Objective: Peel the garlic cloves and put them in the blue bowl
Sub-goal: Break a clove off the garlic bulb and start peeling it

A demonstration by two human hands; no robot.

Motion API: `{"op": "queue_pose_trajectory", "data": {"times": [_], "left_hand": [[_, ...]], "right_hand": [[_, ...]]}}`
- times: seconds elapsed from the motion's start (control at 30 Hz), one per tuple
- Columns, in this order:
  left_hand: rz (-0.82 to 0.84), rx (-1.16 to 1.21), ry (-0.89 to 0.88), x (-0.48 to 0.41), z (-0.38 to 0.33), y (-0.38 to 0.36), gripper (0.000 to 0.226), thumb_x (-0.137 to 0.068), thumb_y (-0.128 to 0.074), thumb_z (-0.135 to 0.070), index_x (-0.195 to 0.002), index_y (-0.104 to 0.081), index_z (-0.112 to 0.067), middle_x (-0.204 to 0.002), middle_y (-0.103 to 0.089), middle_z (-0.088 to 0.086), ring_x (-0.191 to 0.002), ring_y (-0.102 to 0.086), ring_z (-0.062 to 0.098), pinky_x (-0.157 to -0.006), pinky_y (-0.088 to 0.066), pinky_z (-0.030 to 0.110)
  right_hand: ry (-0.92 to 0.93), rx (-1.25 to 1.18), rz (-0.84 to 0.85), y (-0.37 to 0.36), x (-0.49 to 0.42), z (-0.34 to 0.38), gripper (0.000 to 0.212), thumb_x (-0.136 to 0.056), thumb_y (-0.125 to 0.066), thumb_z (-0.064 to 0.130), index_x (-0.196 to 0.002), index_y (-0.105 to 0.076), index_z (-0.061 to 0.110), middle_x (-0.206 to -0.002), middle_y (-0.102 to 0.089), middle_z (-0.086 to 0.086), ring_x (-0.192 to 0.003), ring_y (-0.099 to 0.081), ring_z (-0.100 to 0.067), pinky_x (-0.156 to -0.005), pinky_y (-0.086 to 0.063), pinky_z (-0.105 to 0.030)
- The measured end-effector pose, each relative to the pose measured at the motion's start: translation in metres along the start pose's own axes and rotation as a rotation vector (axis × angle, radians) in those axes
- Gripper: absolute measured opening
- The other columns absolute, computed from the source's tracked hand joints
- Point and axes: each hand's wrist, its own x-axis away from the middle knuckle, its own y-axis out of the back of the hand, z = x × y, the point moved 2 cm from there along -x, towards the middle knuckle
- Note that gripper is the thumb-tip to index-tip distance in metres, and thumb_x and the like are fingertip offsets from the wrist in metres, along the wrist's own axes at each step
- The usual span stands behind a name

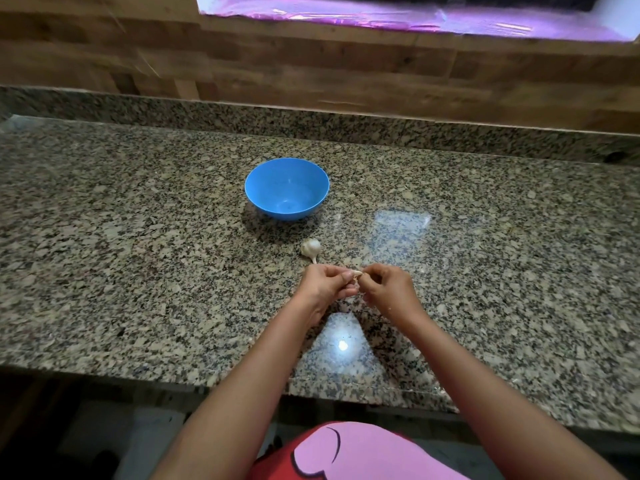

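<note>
Pinching one garlic clove [356,274] between them, the left hand [327,285] and right hand [388,289] have fingers curled round it, its long axis running 9 to 3 o'clock (skin apparently still on). Beyond, at 11 o'clock, lies the garlic bulb [310,248], then the blue bowl [287,188], empty.

A home kitchen, by the look of it. Speckled granite counter [138,237] with a raised granite lip at the back, wood-plank wall [311,71] above, window [415,15] glowing purple at the top. Plastic bowl [286,188] and a garlic bulb [310,248] set out on the stone, bare hands working just beside them.
</note>
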Motion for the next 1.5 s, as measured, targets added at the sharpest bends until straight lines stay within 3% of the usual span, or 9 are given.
{"op": "queue_pose_trajectory", "data": {"times": [0.2, 0.3, 0.5, 0.67, 0.73, 0.83, 1.0, 1.27, 1.5], "left_hand": [[-0.026, -0.06, 0.09, -0.001, -0.005, 0.0, 0.01, -0.091, -0.051, 0.005, -0.083, -0.057, 0.007, -0.079, -0.056, 0.015, -0.063, -0.058, 0.016, -0.051, -0.054, 0.017], [-0.044, -0.125, 0.149, -0.002, -0.007, 0.0, 0.009, -0.091, -0.051, 0.003, -0.086, -0.057, 0.007, -0.082, -0.056, 0.015, -0.063, -0.057, 0.016, -0.048, -0.053, 0.017], [-0.022, -0.068, 0.122, -0.003, -0.008, 0.007, 0.006, -0.087, -0.054, 0.009, -0.086, -0.059, 0.01, -0.084, -0.059, 0.018, -0.07, -0.061, 0.019, -0.057, -0.056, 0.019], [-0.053, -0.054, -0.001, -0.005, -0.002, 0.013, 0.023, -0.084, -0.058, 0.01, -0.107, -0.058, 0.016, -0.09, -0.064, 0.016, -0.076, -0.064, 0.019, -0.069, -0.056, 0.022], [-0.031, -0.043, -0.03, -0.003, 0.0, 0.015, 0.024, -0.083, -0.058, 0.012, -0.107, -0.059, 0.015, -0.091, -0.066, 0.016, -0.08, -0.065, 0.02, -0.073, -0.055, 0.023], [0.027, -0.037, -0.037, 0.001, 0.001, 0.015, 0.018, -0.084, -0.057, 0.012, -0.101, -0.062, 0.01, -0.094, -0.067, 0.018, -0.08, -0.067, 0.02, -0.077, -0.056, 0.024], [0.059, -0.093, -0.061, 0.004, 0.0, 0.013, 0.022, -0.085, -0.059, 0.008, -0.107, -0.061, 0.009, -0.093, -0.069, 0.017, -0.073, -0.068, 0.014, -0.071, -0.057, 0.02], [0.06, -0.691, -0.311, 0.005, -0.006, 0.014, 0.01, -0.083, -0.069, -0.013, -0.093, -0.07, -0.013, -0.082, -0.072, 0.003, -0.076, -0.069, 0.013, -0.072, -0.057, 0.021], [0.055, -0.537, -0.298, 0.003, -0.006, 0.012, 0.005, -0.086, -0.064, -0.005, -0.084, -0.067, -0.01, -0.079, -0.069, 0.007, -0.069, -0.067, 0.016, -0.073, -0.059, 0.03]], "right_hand": [[0.02, 0.026, 0.031, 0.0, 0.002, -0.002, 0.017, -0.09, -0.057, 0.011, -0.079, -0.064, 0.0, -0.064, -0.061, -0.009, -0.054, -0.053, -0.015, -0.054, -0.048, -0.026], [0.145, 0.198, 0.057, -0.002, 0.007, -0.002, 0.015, -0.09, -0.057, 0.01, -0.082, -0.064, 0.0, -0.067, -0.057, -0.003, -0.052, -0.046, -0.008, -0.049, -0.041, -0.01], [0.001, 0.123, 0.072, 0.004, -0.002, -0.01, 0.014, -0.092, -0.057, 0.014, -0.088, -0.069, 0.007, -0.076, -0.068, -0.009, -0.068, -0.064, -0.024, -0.067, -0.055, -0.035], [-0.054, 0.219, 0.088, 0.007, -0.008, -0.009, 0.007, -0.085, -0.066, 0.012, -0.088, -0.071, 0.007, -0.075, -0.066, 0.002, -0.066, -0.061, -0.007, -0.057, -0.045, -0.011], [-0.067, 0.255, 0.103, 0.008, -0.008, -0.008, 0.012, -0.081, -0.071, 0.014, -0.091, -0.07, 0.007, -0.08, -0.067, 0.002, -0.069, -0.059, -0.005, -0.057, -0.042, -0.009], [-0.107, 0.09, 0.18, 0.006, -0.009, -0.005, 0.03, -0.08, -0.072, 0.018, -0.108, -0.067, 0.008, -0.093, -0.07, -0.004, -0.072, -0.058, -0.009, -0.065, -0.047, -0.017], [-0.16, -0.157, 0.165, 0.002, -0.01, -0.005, 0.015, -0.084, -0.067, 0.011, -0.097, -0.069, 0.006, -0.074, -0.067, -0.003, -0.06, -0.056, -0.011, -0.052, -0.047, -0.017], [-0.257, -0.403, 0.181, 0.005, -0.009, -0.016, 0.002, -0.082, -0.065, 0.004, -0.082, -0.066, 0.002, -0.069, -0.063, -0.008, -0.058, -0.056, -0.018, -0.06, -0.048, -0.03], [-0.267, -0.573, 0.209, 0.003, -0.006, -0.017, 0.005, -0.082, -0.062, -0.002, -0.086, -0.063, -0.004, -0.072, -0.064, -0.011, -0.061, -0.06, -0.019, -0.06, -0.055, -0.025]]}}
